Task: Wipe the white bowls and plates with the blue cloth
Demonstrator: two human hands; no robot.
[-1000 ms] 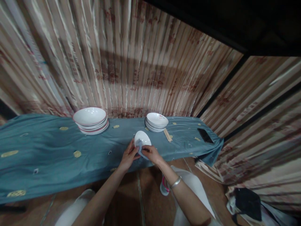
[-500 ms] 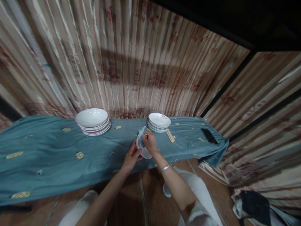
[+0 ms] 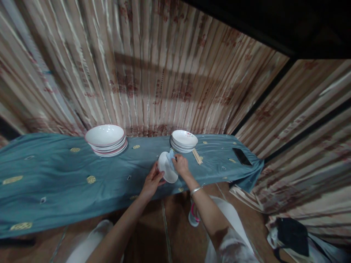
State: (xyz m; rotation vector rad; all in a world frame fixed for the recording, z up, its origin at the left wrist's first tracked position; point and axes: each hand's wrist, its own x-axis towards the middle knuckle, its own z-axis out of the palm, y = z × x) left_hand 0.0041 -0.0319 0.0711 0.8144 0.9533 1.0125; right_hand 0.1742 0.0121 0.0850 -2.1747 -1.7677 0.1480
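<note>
A white bowl (image 3: 165,167) is tilted above the cloth-covered table, its inside turned toward me. My left hand (image 3: 153,179) grips its left rim, thumb over the edge and fingers behind. In my right hand (image 3: 181,165) a light blue cloth (image 3: 172,155) is pinched against the bowl's right side. Just beyond stands a stack of small white bowls (image 3: 184,138), the top one with a red floral print inside. Pale chopsticks (image 3: 197,156) lie beside that stack. Farther left is a stack of larger white bowls (image 3: 105,137) with red rims.
A teal patterned tablecloth (image 3: 65,182) covers the long narrow table. A black phone (image 3: 241,156) lies near its right end. Pleated curtains (image 3: 153,73) hang right behind. On the floor at the lower right is a dark bag (image 3: 293,237).
My right hand has moved the cloth from inside the bowl to its right side. The bowl has turned a little, so more of its inside shows.
</note>
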